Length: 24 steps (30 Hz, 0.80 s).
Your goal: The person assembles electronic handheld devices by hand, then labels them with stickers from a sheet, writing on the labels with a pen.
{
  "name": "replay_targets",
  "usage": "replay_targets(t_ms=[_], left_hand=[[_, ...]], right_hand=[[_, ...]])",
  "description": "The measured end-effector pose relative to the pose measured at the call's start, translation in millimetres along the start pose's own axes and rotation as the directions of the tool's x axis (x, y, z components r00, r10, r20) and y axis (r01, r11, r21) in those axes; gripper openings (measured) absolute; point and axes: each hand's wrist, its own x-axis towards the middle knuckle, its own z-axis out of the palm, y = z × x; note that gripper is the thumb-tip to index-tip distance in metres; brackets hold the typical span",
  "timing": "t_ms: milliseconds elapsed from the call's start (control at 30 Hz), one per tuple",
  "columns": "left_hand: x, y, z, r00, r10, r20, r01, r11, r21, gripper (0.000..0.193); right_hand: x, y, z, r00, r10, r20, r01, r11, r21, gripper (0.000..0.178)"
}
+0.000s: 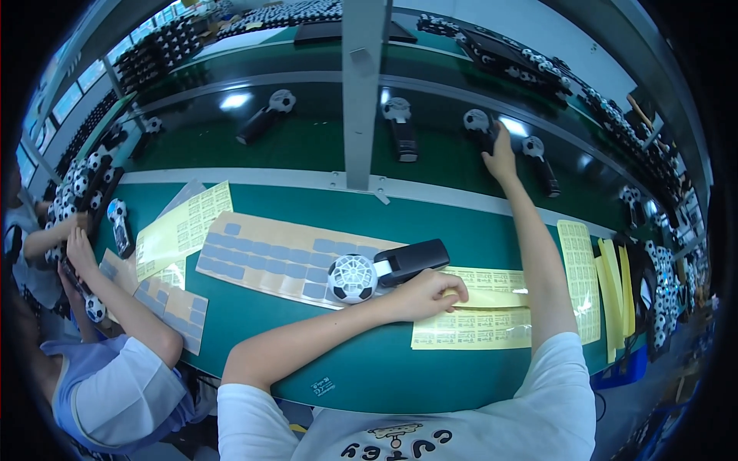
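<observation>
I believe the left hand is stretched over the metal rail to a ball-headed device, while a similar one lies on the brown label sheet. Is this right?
No: in the head view, the right hand is stretched over the metal rail to a ball-headed device; the similar one lies on the brown label sheet.

Dark lettering (442,438) marks the white shirt (507,434), small print (580,284) the yellow sheets (470,330).

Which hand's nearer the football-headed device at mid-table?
Left. The left hand is close beside the device, on the near side of its black handle. The right hand is farther, stretched out beyond it to the right, at another football-headed unit.
</observation>
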Motion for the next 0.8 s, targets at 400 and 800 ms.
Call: replay_targets(t_ms=[400,800], left_hand=[[-1.7,-5.1,-4.6,0.999,0.022,0.04,-0.021,0.999,-0.026,0.012],[3.7,-4.3,-1.9,0.995,-0.021,0.094,0.023,0.999,-0.023,0.013]], right_hand=[[-122.3,-86.1,-99.6,0.984,-0.045,0.173,-0.024,0.926,0.377,0.08],[-167.9,-94.7,-124.6,0.994,-0.078,0.082,0.041,0.924,0.38,0.054]])
